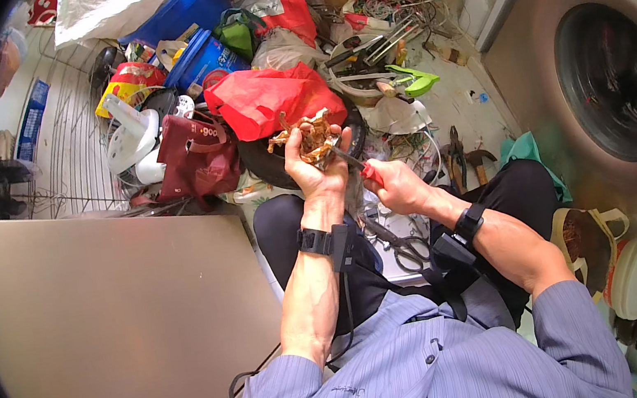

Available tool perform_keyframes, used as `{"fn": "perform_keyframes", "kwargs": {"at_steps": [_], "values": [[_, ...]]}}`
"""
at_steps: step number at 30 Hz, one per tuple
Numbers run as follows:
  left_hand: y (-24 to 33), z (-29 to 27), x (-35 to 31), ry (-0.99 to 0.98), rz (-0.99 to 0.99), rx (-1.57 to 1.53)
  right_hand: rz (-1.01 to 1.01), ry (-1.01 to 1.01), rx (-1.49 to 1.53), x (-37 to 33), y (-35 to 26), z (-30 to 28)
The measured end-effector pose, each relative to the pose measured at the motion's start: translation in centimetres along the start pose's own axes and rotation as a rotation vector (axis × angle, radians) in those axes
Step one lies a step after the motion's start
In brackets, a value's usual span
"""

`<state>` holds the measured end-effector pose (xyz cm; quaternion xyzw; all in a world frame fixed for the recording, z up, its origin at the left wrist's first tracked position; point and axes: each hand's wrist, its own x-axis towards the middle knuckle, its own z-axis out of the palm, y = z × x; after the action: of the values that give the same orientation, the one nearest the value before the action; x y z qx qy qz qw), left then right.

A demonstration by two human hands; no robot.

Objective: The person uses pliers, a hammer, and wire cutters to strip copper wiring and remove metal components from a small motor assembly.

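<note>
My left hand (316, 176) is raised palm up in front of my knees, its fingers curled round a crumpled, copper-coloured metal piece (308, 135) with ragged ends. Its exact kind cannot be told. From the right, my right hand (404, 187) grips the red handle (370, 173) of a screwdriver-like tool. The tool's dark, narrow shaft (345, 156) reaches to the edge of the copper-coloured piece; its tip is hidden there. A red plastic bag (278, 99) and a black round rim (356, 130) lie just beyond my hands. Scissors with black handles (409, 254) rest between my knees.
Pliers (456, 158) and a hammer (482, 162) lie right of my hands. A maroon bag (195, 158), a blue bucket (205, 63) and tangled wires (413, 5) crowd the floor ahead. A washing machine (533, 56) stands right, a smooth panel (119, 305) left.
</note>
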<state>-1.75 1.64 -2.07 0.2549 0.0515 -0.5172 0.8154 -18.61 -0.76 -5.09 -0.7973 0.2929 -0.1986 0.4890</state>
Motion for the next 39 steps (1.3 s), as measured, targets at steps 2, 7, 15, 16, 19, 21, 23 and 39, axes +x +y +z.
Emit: {"fn": "perform_keyframes", "kwargs": {"at_steps": [2, 7, 15, 16, 19, 21, 23, 39], "values": [[0.0, -0.1, 0.1, -0.027, -0.023, -0.003, -0.019, 0.006, 0.014, 0.0, 0.2, 0.3], [0.4, -0.4, 0.0, -0.088, -0.083, -0.164, -0.079, 0.015, 0.062, 0.5, 0.3, 1.0], [0.9, -0.8, 0.0, -0.279, -0.336, -0.327, 0.131, -0.317, 0.402, -0.1, -3.2, 0.0], [0.6, -0.1, -0.3, -0.212, -0.328, -0.304, 0.21, -0.416, 0.381, 0.1, -3.3, -0.8], [0.4, 0.1, -0.4, -0.12, -0.303, -0.208, 0.173, -0.33, 0.245, -0.3, -3.2, -1.8], [0.4, 0.1, -0.4, -0.105, -0.185, -0.056, 0.098, -0.096, 0.019, -0.7, -3.4, -2.5], [0.4, 0.2, -0.5, -0.071, -0.097, 0.061, 0.124, -0.092, -0.015, -0.8, -3.2, -2.7], [0.9, 0.3, 0.1, -0.164, -0.033, 0.292, 0.185, -0.174, -0.374, 0.0, -5.2, -5.9]]}}
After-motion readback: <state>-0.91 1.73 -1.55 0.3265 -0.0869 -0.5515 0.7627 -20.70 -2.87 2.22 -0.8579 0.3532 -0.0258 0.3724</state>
